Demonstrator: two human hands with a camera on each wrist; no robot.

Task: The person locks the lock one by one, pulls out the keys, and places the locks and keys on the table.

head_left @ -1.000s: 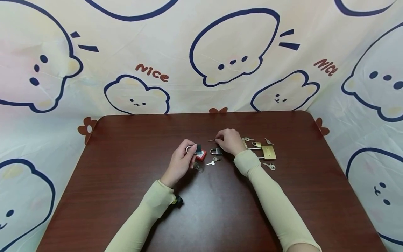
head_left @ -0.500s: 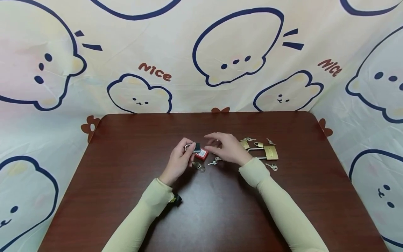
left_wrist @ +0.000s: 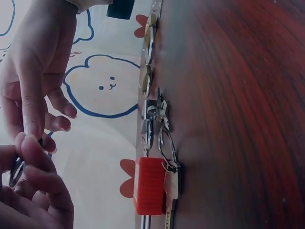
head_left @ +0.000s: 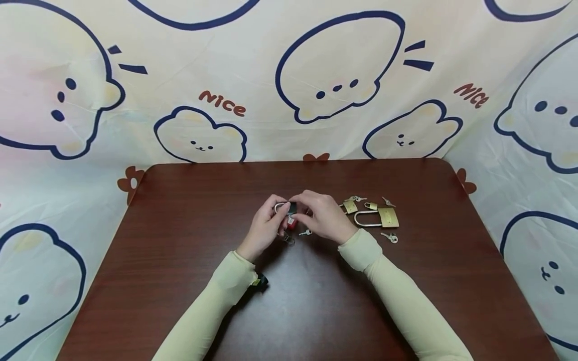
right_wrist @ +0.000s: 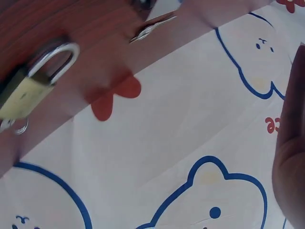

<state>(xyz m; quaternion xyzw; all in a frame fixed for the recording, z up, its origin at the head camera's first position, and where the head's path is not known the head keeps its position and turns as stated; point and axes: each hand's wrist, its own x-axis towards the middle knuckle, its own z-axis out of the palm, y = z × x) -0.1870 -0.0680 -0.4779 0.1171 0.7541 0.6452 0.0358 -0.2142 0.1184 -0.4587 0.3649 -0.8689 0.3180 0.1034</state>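
Note:
A small black padlock with a silver shackle is held up over the middle of the table. My left hand grips it from the left, thumb across its front. From the right, my right hand pinches the end of its body between thumb and fingers. The left wrist view has both sets of fingertips meeting, and the fingers hide most of the lock there. Just beneath the hands lies a red padlock, with keys on a ring beside it. A loose key lies on the table in the right wrist view.
To the right lie a large brass padlock, a medium one and a tiny one. Keys lie around them, and another key sits below my right hand. A patterned cloth hangs behind the table.
My right hand has let go of a key at the back, opened and moved left onto the black padlock. The left hand has shifted slightly right with the lock.

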